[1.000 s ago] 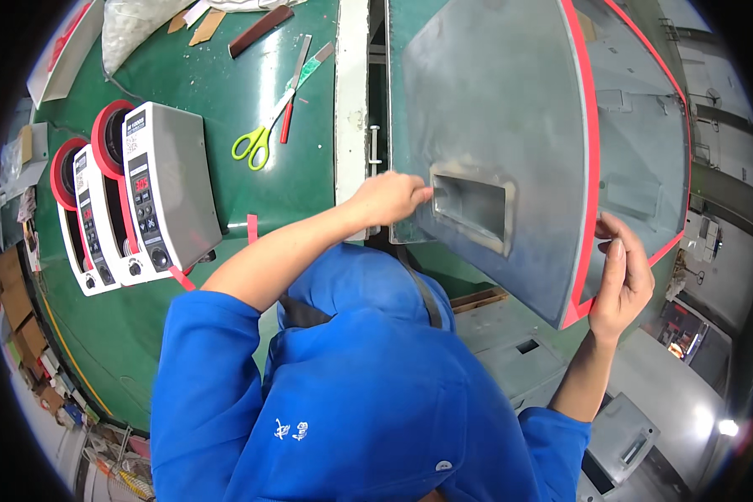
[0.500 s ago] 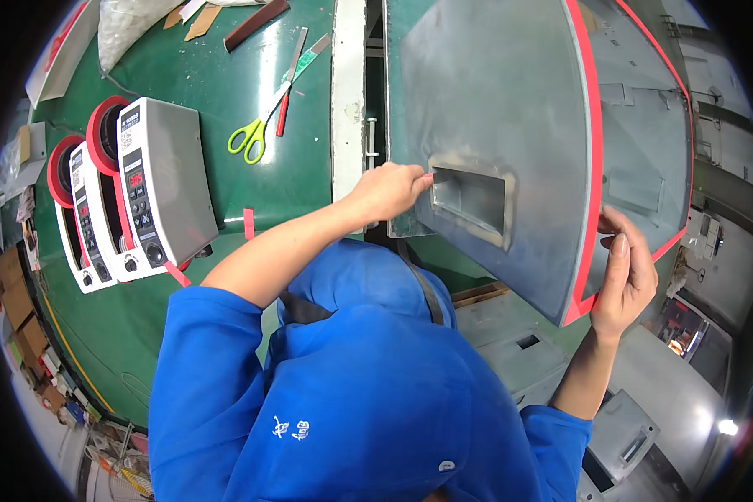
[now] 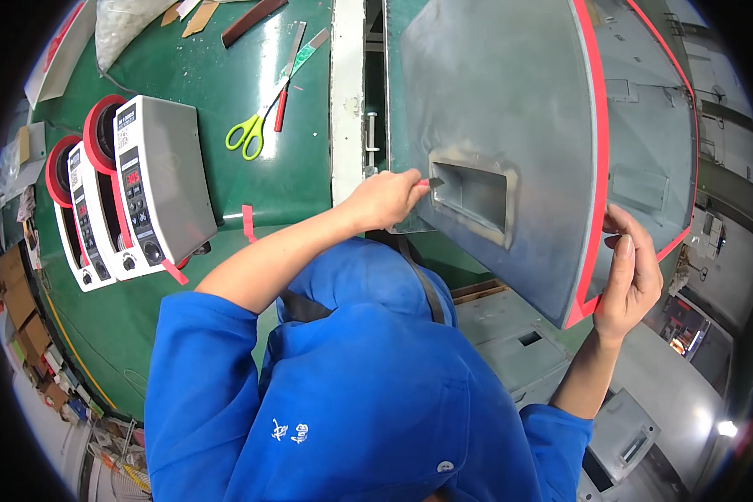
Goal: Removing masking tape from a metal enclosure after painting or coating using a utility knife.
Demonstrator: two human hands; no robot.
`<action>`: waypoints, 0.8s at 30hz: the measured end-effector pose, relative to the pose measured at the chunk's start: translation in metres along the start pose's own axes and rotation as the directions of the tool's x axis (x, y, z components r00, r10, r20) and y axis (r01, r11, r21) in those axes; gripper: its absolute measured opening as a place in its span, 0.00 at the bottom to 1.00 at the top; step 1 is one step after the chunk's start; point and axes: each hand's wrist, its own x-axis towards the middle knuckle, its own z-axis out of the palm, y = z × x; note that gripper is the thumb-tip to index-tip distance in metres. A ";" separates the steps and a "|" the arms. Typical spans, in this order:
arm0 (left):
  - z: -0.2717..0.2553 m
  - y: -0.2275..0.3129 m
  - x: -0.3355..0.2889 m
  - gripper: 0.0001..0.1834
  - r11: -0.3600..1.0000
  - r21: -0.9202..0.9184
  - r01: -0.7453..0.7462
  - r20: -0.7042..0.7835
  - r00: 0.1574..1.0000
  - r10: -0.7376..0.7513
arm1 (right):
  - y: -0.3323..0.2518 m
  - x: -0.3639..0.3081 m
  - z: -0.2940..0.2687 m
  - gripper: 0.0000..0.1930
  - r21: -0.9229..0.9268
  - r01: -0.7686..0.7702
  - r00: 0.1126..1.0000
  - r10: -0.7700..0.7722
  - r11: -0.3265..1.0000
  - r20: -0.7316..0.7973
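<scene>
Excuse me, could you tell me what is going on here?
A person in blue workwear is handling a large grey metal housing edged with red tape. The left hand pinches a small red piece beside the rectangular opening; the right hand is at the taped rim. On the green table to the left are two tape dispensers and scissors.

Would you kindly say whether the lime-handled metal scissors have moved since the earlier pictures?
No; the scissors keep their place relative to the right-hand white boxy tape dispenser.
</scene>
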 end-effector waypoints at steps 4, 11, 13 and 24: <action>-0.001 -0.004 -0.005 0.16 0.984 -0.170 0.053 0.102 0.994 -0.036 | -0.001 -0.001 0.000 0.11 0.018 0.006 1.000 -0.006 1.000 -0.010; 0.016 -0.011 -0.005 0.16 0.998 0.001 -0.066 -0.083 0.994 0.066 | -0.001 -0.001 0.001 0.11 0.016 0.014 1.000 -0.014 1.000 -0.008; 0.020 -0.006 -0.006 0.16 0.998 -0.054 -0.012 -0.074 0.997 0.008 | -0.002 -0.001 0.001 0.11 0.004 0.012 1.000 -0.012 1.000 -0.012; 0.014 -0.008 -0.004 0.17 0.994 -0.103 -0.028 -0.085 0.996 0.019 | -0.007 -0.001 0.001 0.10 -0.020 -0.009 1.000 0.008 1.000 -0.017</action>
